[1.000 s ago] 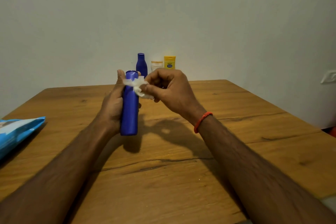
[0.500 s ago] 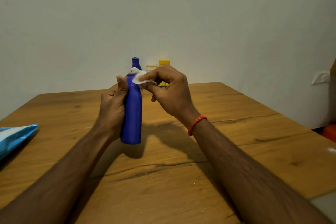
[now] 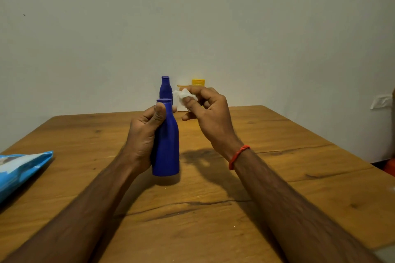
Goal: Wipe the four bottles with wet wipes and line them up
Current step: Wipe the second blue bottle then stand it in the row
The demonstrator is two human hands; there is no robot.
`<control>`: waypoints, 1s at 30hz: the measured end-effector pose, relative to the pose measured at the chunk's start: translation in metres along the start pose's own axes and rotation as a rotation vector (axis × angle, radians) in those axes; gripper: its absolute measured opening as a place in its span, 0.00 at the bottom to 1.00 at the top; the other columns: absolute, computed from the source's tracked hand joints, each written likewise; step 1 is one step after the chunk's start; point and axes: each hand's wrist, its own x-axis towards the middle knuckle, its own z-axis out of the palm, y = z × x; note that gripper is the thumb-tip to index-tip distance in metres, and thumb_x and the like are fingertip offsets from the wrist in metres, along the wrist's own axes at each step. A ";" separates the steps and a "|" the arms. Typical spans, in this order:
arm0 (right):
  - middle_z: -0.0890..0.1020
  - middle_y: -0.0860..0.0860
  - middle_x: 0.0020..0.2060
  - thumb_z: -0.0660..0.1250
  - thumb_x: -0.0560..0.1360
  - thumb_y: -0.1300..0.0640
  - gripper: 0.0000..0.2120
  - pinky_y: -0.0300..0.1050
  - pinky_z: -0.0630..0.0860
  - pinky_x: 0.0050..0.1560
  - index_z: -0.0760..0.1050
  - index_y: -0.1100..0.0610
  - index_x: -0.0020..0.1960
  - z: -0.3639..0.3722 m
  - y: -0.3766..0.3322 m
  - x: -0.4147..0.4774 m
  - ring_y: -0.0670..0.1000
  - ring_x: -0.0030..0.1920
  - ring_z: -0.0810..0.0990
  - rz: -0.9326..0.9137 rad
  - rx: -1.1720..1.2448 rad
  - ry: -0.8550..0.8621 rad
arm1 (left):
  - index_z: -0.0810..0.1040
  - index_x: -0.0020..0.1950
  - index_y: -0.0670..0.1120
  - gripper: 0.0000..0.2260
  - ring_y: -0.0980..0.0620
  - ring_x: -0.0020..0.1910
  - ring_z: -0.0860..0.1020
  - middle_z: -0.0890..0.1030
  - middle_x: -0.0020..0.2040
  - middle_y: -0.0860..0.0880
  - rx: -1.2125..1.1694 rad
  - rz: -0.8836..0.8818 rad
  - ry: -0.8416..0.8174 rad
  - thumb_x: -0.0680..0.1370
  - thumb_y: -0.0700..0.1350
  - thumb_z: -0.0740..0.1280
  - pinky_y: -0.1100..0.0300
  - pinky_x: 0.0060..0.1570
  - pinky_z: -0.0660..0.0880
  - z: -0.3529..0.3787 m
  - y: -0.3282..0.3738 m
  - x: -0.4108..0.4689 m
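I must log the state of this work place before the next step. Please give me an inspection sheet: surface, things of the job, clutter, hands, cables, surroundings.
Surface: wooden table, with dark cracks in the grain.
Job's things: blue bottle held upright; second blue bottle, white bottle and yellow bottle stand at the far edge by the wall; white wet wipe; blue wipes pack at the table's left edge.
Clutter: nothing seen.
Hands: left hand grips the near blue bottle; right hand pinches the wipe in its fingers, apart from the bottle; red wrist band.
Cables: nothing seen.
Surroundings: plain wall; wall socket at right.
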 end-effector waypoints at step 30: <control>0.80 0.54 0.48 0.71 0.75 0.66 0.08 0.36 0.77 0.47 0.81 0.59 0.52 0.007 0.001 -0.007 0.47 0.49 0.78 -0.493 -0.436 -0.021 | 0.77 0.55 0.43 0.54 0.48 0.38 0.81 0.80 0.40 0.44 0.035 -0.037 -0.140 0.48 0.85 0.60 0.55 0.42 0.82 -0.001 -0.006 0.003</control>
